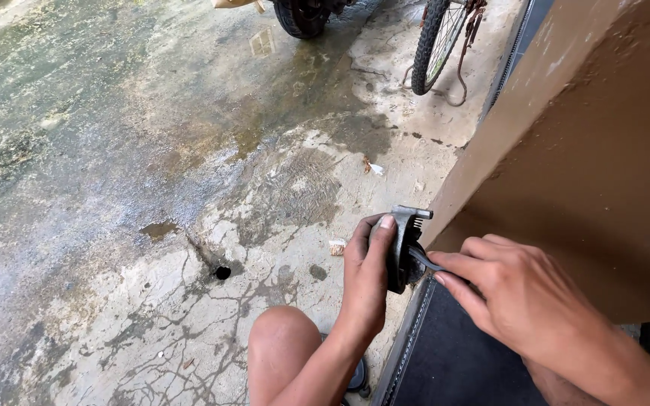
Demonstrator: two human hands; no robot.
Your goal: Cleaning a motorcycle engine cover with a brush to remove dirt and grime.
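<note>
On wet, cracked concrete (pixel 114 188), lower centre of frame, the left hand (pixel 366 274) grips a dark rounded metal part (pixel 400 248) by its rim; it looks stiff and fairly heavy, while the right hand (pixel 520 293) pinches a thin flat tool (pixel 424 260) against it, beside a brown panel (pixel 596 150)

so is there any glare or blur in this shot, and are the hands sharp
Head view: soft daylight, sheen on the wet concrete floor; left hand, right hand and the dark part are sharp; brown panel close and slightly soft.
</note>
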